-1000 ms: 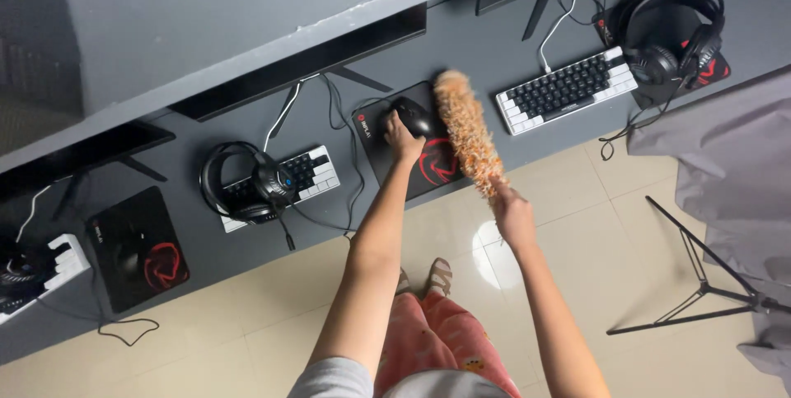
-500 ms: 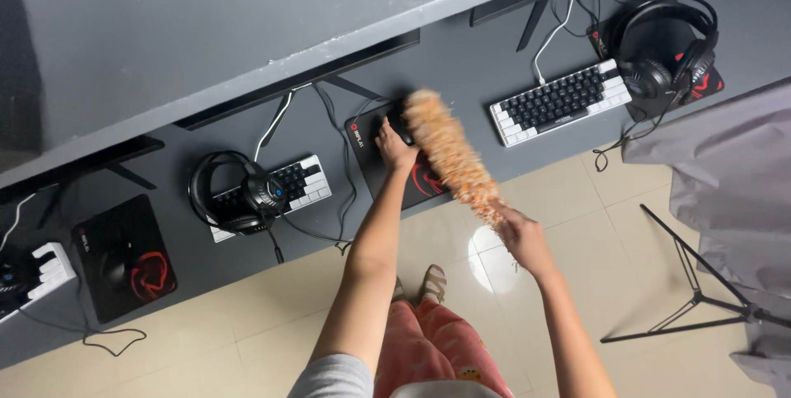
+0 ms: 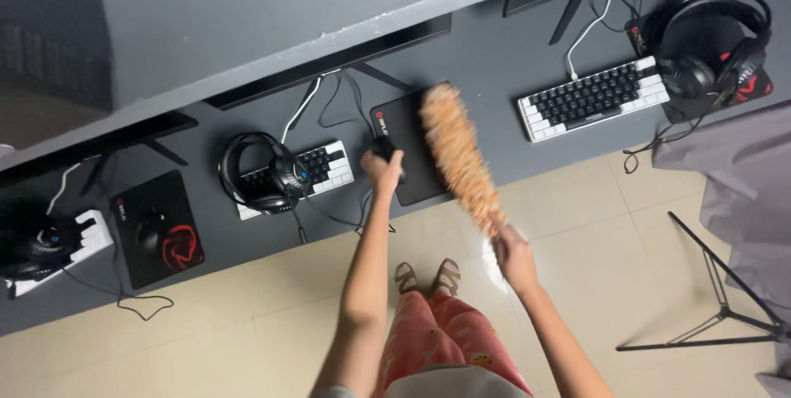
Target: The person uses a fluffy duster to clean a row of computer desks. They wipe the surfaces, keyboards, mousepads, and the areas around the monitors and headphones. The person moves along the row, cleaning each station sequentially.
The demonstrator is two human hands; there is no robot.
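Grey desk point(image 3: 494, 68), duster point(image 3: 458, 156) swung further left

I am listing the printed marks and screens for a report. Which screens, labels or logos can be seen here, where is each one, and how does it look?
Monitor: on the desk behind the middle keyboard, seen from above as a thin black bar.
Monitor: further left, same thin black edge.
Mouse pad: left on the desk, black rectangle with a red emblem.
Mouse pad: under the duster, black with a small red mark at its corner.

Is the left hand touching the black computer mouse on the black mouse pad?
Touching. The head view shows the left hand with its fingers closed over the black computer mouse, no gap between them, at the black mouse pad.
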